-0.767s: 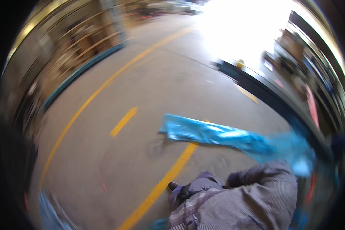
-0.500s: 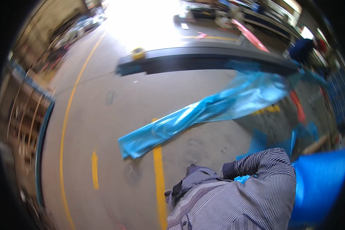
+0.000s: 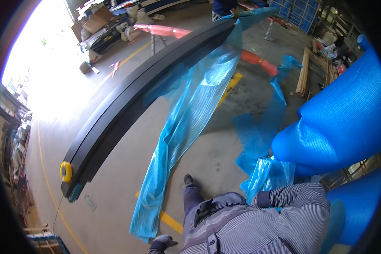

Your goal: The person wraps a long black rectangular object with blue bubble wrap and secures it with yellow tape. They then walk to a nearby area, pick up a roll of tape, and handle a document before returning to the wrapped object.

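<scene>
A smooth grey concrete floor (image 3: 110,182) spreads across the frame, with a broad yellow painted stripe (image 3: 171,223) at lower centre. White daylight glares through a wide opening (image 3: 42,55) at upper left; a blue panel with a pale metal grid (image 3: 298,12) stands at upper right.

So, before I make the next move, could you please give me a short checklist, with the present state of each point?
1. Left hand is empty: ok, nothing shows in its grip.
2. Right hand is free: cannot tell, it is mostly hidden beyond the cuff.
3. Yellow tape roll is on the dark beam: ok, it sits near the closer end.
4. Way to the beam is clear: not ok, loose blue film trails between it and the shoe.
5. Far end is clear of people: not ok, a co-worker is beside it.
6. Beam is fully covered: not ok, much of its dark surface is bare.
</scene>
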### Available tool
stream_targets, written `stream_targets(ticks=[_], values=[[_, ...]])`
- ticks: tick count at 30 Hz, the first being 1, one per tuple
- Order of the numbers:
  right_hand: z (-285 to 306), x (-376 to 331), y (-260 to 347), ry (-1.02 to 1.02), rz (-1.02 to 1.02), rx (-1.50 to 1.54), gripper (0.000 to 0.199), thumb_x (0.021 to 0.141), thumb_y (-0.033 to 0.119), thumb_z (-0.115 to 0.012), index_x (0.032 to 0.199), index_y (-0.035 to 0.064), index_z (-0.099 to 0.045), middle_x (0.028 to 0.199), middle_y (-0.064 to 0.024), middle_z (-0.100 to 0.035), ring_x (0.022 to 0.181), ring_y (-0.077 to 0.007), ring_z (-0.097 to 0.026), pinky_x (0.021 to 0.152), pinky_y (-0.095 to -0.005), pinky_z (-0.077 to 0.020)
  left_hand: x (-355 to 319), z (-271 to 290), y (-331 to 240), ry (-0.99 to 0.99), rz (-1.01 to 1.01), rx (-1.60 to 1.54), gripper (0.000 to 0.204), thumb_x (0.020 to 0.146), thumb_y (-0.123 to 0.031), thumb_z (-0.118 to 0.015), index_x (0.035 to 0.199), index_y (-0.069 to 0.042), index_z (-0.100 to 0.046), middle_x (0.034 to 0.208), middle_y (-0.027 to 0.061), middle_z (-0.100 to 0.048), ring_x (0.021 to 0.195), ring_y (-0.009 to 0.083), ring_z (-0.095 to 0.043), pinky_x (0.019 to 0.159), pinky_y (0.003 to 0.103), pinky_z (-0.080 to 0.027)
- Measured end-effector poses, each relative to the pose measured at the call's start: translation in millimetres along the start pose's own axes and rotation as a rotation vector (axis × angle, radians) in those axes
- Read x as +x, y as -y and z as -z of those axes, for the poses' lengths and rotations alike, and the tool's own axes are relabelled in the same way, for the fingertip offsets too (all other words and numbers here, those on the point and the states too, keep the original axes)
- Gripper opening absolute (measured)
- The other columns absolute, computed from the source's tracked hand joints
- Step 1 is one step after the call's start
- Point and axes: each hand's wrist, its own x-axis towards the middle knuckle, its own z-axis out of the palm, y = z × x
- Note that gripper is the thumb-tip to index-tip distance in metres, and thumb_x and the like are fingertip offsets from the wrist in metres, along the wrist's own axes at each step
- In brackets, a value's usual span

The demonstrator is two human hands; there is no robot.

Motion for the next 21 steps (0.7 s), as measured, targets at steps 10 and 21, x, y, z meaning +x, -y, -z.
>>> stream_targets(ticks=[10,21], values=[[198,-2,-175,0.122,-0.819,0.389,0.063,0.090,0.053,-0.067,0.136,0.0106,-0.066,0.132,-0.0204,-0.069,0.120,-0.0379,-0.066,0.103,-0.0491,-0.0515,65,411,-60,-0.468,-0.128,-0.076,0.053,0.084,-0.055,-0.078,0.107,-0.007,-0.075,0.105,0.0172,-0.075,0.098,0.0378,-0.071,0.086,0.046,-0.057],[324,-25,-559,-0.905,-1.057,1.282,0.076,0.085,0.042,-0.086,0.144,0.0049,-0.056,0.113,-0.0111,-0.071,0.090,-0.0171,-0.064,0.077,-0.0324,-0.0531,156,778,-345,-0.752,-0.572,0.269,0.057,0.091,-0.048,-0.071,0.130,-0.008,-0.064,0.109,0.0207,-0.070,0.098,0.0416,-0.069,0.084,0.051,-0.056]])
